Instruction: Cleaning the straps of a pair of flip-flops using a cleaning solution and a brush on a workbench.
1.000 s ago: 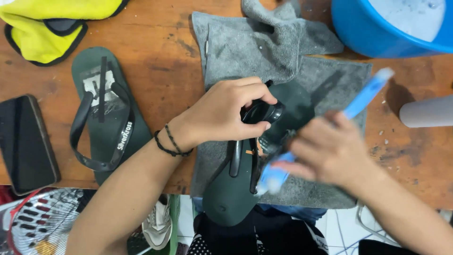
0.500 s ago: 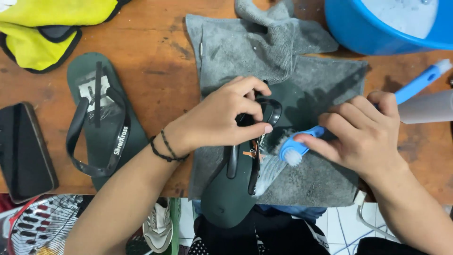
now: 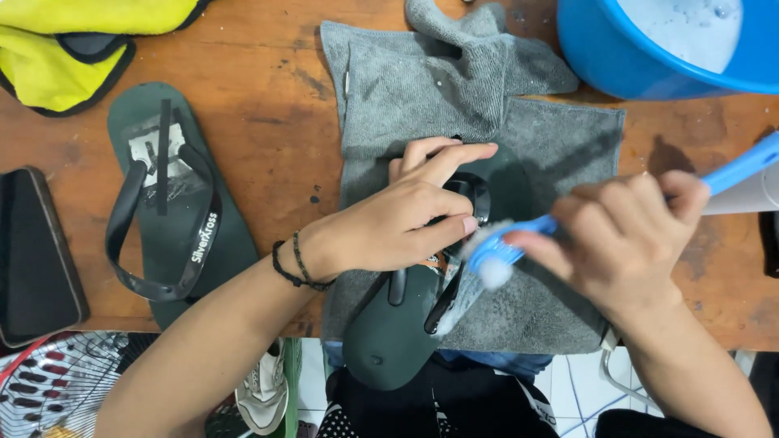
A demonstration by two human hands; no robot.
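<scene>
While sandal [image 3: 389, 341] pinned: brush [image 3: 495, 255] (R hand [image 3: 625, 235])

A second dark green flip-flop [image 3: 174, 215] lies on the wooden table [image 3: 268, 105], a black phone [image 3: 36, 251] left of it, a yellow cloth [image 3: 65, 45] above, a blue basin [image 3: 649, 57] top right.

left hand [image 3: 389, 223] – 2 thin black cord bracelets at wrist | right hand [image 3: 625, 235] – no jewellery | forearms bare, sleeveless
</scene>
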